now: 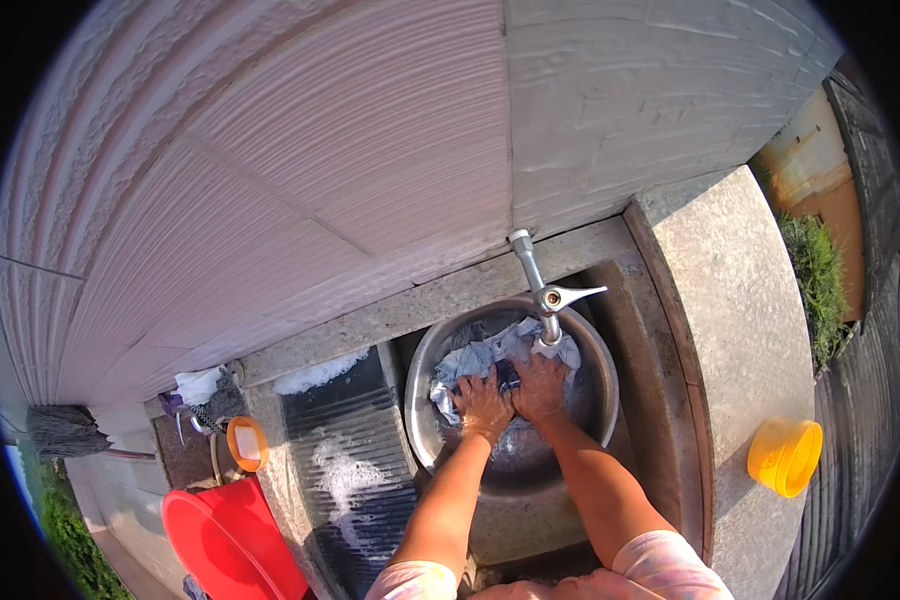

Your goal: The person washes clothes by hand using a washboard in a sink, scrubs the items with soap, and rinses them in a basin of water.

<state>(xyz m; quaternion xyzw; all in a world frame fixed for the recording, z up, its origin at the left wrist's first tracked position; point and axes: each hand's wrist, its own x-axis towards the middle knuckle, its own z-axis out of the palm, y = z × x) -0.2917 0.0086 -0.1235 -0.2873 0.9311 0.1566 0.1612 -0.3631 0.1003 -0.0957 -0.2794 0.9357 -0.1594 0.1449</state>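
Observation:
A round stainless steel basin [606,405] sits in a stone sink and holds water with wet light-blue and white cloth [476,358], a darker patch showing between the hands. My left hand [484,405] lies palm down on the cloth, its fingers spread. Beside it, my right hand [541,388] presses on the same cloth, close under the spout; water and fabric partly hide its fingertips, so its grip is unclear. Above the basin's far side stands a chrome tap [551,300] with a lever handle pointing right.
Left of the basin lies a ridged washboard [330,435] with suds. Farther left are a red plastic tub [232,540] and an orange bowl [246,442] holding a pale block. A yellow container [784,457] stands on the right ledge [742,322]. A tiled wall [330,172] rises behind.

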